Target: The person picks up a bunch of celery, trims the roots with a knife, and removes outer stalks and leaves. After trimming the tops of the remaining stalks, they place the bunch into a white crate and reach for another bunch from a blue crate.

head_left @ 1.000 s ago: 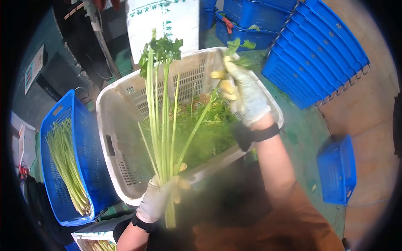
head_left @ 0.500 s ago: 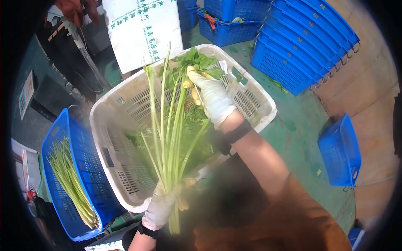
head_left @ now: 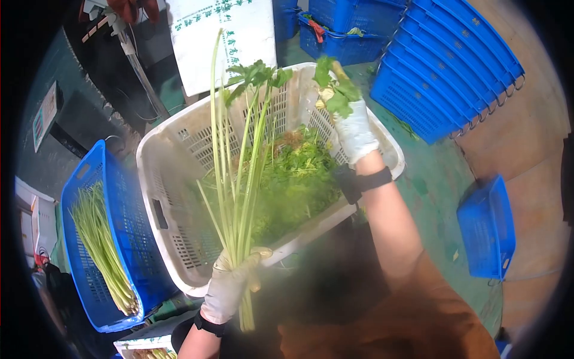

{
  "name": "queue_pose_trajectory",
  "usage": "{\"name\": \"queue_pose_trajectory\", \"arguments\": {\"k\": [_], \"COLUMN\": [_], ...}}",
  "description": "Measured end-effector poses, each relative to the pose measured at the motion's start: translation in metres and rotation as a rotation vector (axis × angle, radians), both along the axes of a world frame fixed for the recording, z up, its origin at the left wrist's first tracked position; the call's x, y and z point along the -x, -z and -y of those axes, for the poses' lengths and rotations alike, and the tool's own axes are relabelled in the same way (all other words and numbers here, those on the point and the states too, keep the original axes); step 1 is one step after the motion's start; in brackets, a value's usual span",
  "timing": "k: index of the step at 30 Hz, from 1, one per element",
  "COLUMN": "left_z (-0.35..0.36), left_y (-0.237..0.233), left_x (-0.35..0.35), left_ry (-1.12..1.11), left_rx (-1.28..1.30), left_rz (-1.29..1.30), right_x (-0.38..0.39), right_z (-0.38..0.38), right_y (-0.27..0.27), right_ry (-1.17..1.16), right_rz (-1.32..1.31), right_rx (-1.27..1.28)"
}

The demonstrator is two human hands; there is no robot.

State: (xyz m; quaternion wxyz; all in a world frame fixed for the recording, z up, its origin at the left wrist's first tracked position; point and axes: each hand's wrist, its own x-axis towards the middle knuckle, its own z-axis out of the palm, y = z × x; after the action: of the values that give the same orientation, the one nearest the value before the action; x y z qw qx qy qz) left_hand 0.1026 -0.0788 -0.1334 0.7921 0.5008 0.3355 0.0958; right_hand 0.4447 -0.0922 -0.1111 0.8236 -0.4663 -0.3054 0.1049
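My left hand (head_left: pixel 226 288), in a pale glove, is closed around the lower part of a bunch of celery stalks (head_left: pixel 244 206). The stalks stand nearly upright, and a few leaves still grow at the top of some. Up and to the right, my gloved right hand (head_left: pixel 354 130) grips some green celery leaves (head_left: pixel 342 99), apart from the bunch. Both hands are over or beside a large white plastic basket (head_left: pixel 388 140). Inside it lies a heap of loose leaves and trimmings (head_left: pixel 302 179). A blurry smear hides part of the heap.
At left, a tilted blue crate (head_left: pixel 128 239) holds bare celery stalks (head_left: pixel 98 245). A white foam box (head_left: pixel 224 42) with green print stands behind the basket. Stacked blue crates (head_left: pixel 445 72) are at upper right, with another blue crate (head_left: pixel 487 227) below. A scale (head_left: pixel 45 116) is at far left.
My right hand has moved right, away from the stalk tops, with leaves in its grip. My left hand keeps the bunch in about the same place. The view has shifted slightly.
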Motion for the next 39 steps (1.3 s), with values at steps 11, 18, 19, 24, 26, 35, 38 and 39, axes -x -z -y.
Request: {"name": "queue_pose_trajectory", "arguments": {"k": [11, 18, 19, 24, 26, 35, 38, 39], "left_z": [0.008, 0.007, 0.005, -0.004, -0.003, 0.001, 0.002, 0.003], "left_y": [0.007, 0.000, -0.003, 0.004, 0.004, 0.015, 0.014, 0.014], "left_x": [-0.007, -0.003, -0.002, 0.009, 0.009, -0.002, -0.003, -0.002], "left_ry": [-0.043, -0.025, -0.031, -0.008, 0.009, 0.051, 0.048, 0.043], "left_rx": [-0.050, -0.072, -0.071, -0.004, -0.009, -0.041, -0.052, -0.050], "left_rz": [-0.022, -0.049, -0.048, -0.002, -0.005, -0.036, -0.054, -0.050], "right_x": [0.059, 0.042, 0.019, -0.036, -0.043, 0.021, 0.025, 0.028], "right_z": [0.013, 0.012, 0.009, 0.044, 0.043, 0.011, 0.001, 0.000], "right_y": [-0.022, -0.012, 0.007, -0.013, 0.007, -0.003, 0.005, 0.003], "right_ry": [-0.684, -0.619, -0.413, -0.215, -0.258, -0.541, -0.494, -0.429], "right_rz": [-0.353, -0.235, 0.182, -0.292, -0.603, -0.367, -0.358, -0.327], "right_rx": [0.287, 0.483, 0.333, 0.337, 0.155, 0.320, 0.311, 0.333]}}
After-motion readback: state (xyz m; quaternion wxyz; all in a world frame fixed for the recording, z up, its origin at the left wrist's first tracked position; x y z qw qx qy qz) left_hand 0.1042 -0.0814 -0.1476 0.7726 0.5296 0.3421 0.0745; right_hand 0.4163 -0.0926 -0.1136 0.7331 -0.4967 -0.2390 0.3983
